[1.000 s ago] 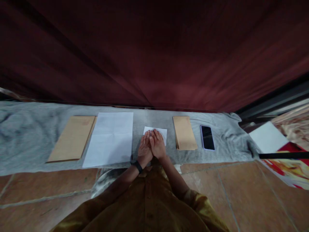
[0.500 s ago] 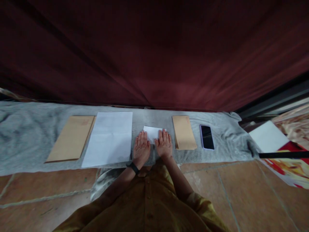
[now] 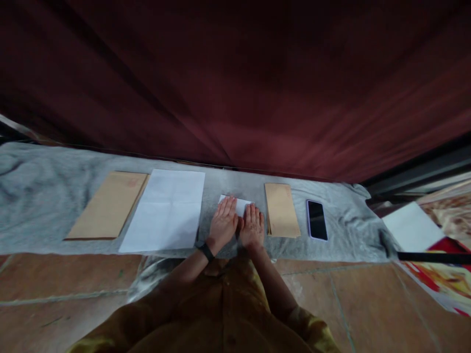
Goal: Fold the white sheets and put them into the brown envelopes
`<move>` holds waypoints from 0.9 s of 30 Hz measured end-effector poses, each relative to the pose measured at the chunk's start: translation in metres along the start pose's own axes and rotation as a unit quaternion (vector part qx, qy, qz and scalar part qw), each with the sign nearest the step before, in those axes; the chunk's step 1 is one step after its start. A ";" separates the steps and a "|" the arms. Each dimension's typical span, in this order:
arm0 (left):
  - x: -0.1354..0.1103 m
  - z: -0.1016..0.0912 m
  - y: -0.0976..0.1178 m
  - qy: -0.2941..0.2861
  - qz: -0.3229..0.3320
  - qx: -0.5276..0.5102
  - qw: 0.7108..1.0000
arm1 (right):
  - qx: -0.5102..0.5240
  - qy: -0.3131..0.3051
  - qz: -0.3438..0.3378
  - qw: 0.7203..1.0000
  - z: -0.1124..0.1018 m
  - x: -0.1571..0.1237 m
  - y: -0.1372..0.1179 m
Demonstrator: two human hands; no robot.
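Observation:
My left hand (image 3: 222, 223) and my right hand (image 3: 252, 225) lie flat, fingers stretched out, side by side on a small folded white paper (image 3: 240, 203) that rests on a grey cloth (image 3: 44, 196). Only the paper's far edge shows past my fingers. A black band sits on my left wrist. Left of my hands lies a large white sheet (image 3: 164, 211), and beyond it a big brown envelope (image 3: 109, 204). To the right of my right hand is a stack of narrow brown envelopes (image 3: 281, 216).
A dark phone (image 3: 317, 219) lies face up on the cloth, right of the envelopes. A dark red curtain (image 3: 235, 83) hangs behind. Tiled floor (image 3: 368, 299) runs in front, with a white sheet (image 3: 408, 226) and a colourful printed item (image 3: 441, 274) at far right.
My hands were together on the folded paper, spread apart along it, and have now drawn closer again, the left reaching further forward. The view has shifted slightly.

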State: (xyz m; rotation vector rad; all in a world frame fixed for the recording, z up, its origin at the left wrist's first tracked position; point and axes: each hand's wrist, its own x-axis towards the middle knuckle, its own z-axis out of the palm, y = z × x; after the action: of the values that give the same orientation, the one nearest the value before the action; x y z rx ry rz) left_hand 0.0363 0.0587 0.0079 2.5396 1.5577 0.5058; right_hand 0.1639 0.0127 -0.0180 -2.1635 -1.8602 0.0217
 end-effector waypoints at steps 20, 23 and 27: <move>-0.014 0.009 -0.029 0.026 -0.064 0.045 0.997 | -0.006 0.050 -0.004 0.999 0.005 -0.004 0.001; -0.026 0.004 -0.031 0.011 0.007 0.043 0.999 | -0.007 0.058 -0.008 0.998 0.008 -0.004 0.003; -0.034 -0.001 -0.034 -0.035 0.109 0.050 0.992 | -0.004 0.068 -0.016 0.998 0.010 -0.005 0.004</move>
State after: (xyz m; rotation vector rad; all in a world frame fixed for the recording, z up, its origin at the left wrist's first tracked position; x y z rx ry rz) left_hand -0.0069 0.0443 -0.0076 2.7882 1.3223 0.3643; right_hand 0.1650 0.0097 -0.0294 -2.0852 -1.8203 -0.1367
